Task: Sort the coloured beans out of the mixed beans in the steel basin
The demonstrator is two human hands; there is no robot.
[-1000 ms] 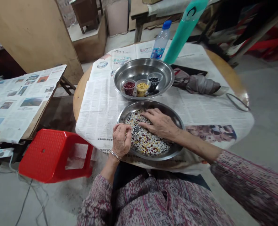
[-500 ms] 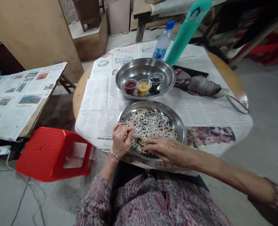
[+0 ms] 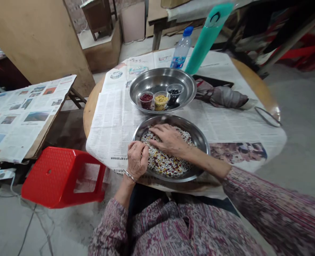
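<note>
Steel basin [image 3: 201, 144], speckled mixed grains [image 3: 168, 166]

The round desk [image 3: 91, 110] stands before me, spread with newspaper [image 3: 106, 131]. Nearest me on it sits a steel basin [image 3: 173, 121] of mixed beans [image 3: 165, 165]. My right hand [image 3: 168, 139] lies on the beans inside it, and my left hand [image 3: 137, 160] sits over its near left rim. Directly behind is a second steel basin [image 3: 161, 76] holding three small cups [image 3: 161, 101] side by side. Behind that stand a plastic bottle [image 3: 181, 51] and a tall cylinder [image 3: 207, 39]. To the right lies a folded umbrella [image 3: 221, 97]. Left of the desk, a stool [image 3: 58, 177] sits on the floor [image 3: 13, 224], with a newspaper-covered bench [image 3: 26, 113] behind it.
</note>
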